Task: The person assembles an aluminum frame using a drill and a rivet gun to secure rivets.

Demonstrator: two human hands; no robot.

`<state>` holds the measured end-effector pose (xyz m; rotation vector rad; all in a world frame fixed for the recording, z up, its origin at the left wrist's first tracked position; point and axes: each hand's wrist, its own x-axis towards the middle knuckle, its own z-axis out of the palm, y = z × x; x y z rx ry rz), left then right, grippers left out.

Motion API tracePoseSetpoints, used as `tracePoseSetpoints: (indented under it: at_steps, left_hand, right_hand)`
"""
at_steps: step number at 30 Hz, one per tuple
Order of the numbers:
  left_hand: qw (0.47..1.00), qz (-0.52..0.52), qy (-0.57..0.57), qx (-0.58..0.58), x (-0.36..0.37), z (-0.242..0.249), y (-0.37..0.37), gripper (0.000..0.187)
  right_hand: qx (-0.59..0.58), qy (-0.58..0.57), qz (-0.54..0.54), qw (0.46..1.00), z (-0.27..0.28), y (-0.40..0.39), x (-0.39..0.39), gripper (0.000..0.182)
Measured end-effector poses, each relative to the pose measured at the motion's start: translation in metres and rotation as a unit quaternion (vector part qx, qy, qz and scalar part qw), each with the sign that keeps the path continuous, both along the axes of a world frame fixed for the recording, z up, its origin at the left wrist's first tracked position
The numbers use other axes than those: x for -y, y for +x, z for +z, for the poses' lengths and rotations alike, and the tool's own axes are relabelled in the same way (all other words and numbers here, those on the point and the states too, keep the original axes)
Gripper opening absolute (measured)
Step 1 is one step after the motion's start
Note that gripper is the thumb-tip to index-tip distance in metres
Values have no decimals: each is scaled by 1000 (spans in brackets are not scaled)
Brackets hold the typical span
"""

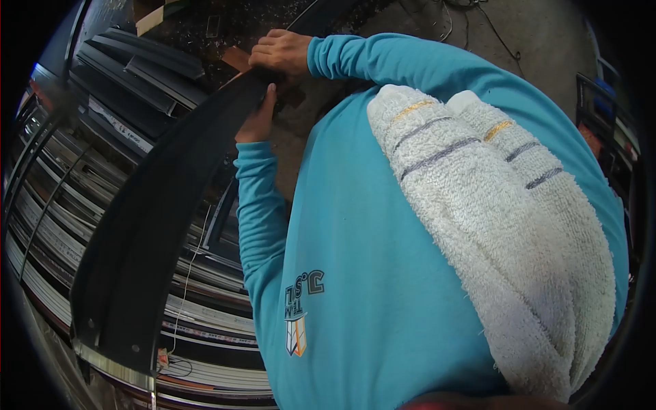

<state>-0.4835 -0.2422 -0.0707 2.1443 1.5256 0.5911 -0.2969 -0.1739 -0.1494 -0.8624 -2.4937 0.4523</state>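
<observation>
A long, dark panel (147,198) runs from the upper middle down to the lower left, with a pale strip along its lower end and small round marks near it. My right hand (280,52) has its fingers wrapped over the panel's upper end. Just below, my left hand (257,123) grips the panel's near edge, thumb up and the other fingers hidden. Teal sleeves cover both arms. A white towel (492,219) with grey and yellow stripes lies over the teal shirt (369,253).
Stacked long profiles (212,307) fill a rack at the left, behind the panel. Dark profiles (130,75) lie at the upper left, near a cardboard box (152,19). Cables (502,41) trail on the floor at the top. Another rack (601,113) stands at the right edge.
</observation>
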Motion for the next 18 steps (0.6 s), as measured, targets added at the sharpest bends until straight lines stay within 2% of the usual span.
tracePoseSetpoints:
  at_steps: [1, 2, 3, 5, 7, 10, 11, 13, 14, 16, 17, 18]
  left_hand:
    - [998, 27, -6, -47, -4, -10, -1, 44]
    - [999, 19, 6, -28, -14, -13, 1, 44]
    - [1000, 12, 14, -9, -17, -11, 2, 45]
    - [1000, 13, 9, 13, -10, -6, 1, 45]
    - [999, 19, 8, 35, -7, -1, 2, 45]
    - [998, 5, -4, -70, 4, -8, -11, 50]
    - [997, 0, 4, -73, 6, -9, -16, 49]
    - [996, -13, 22, -82, 7, -6, -21, 47]
    - [998, -5, 19, -66, 10, -3, -24, 48]
    - [999, 5, 17, -35, 16, 1, -32, 51]
    - [1000, 15, -6, 7, 19, -5, -35, 50]
    - [998, 26, -33, 49, 25, -13, -41, 49]
  right_hand:
    - [14, 26, -6, 1000, -8, 2, -8, 51]
    - [6, -20, 14, 1000, 18, 9, -10, 45]
    - [1, 30, 4, 1000, -1, 4, -9, 47]
    - [-10, -48, 23, 999, 17, 7, -11, 51]
    - [27, -92, 53, 994, 48, 13, -3, 54]
    - [-109, -226, 95, 963, 58, 22, -17, 48]
    - [-147, -274, 103, 945, 57, 24, -29, 45]
    - [-218, -218, 26, 951, 27, 26, -76, 26]
    - [-163, -169, -21, 972, 6, 25, -105, 22]
    - [3, -249, -106, 963, 47, 38, -135, 20]
    - [67, -224, -119, 965, 32, 33, -144, 18]
    - [105, -205, -77, 970, 17, 31, -155, 18]
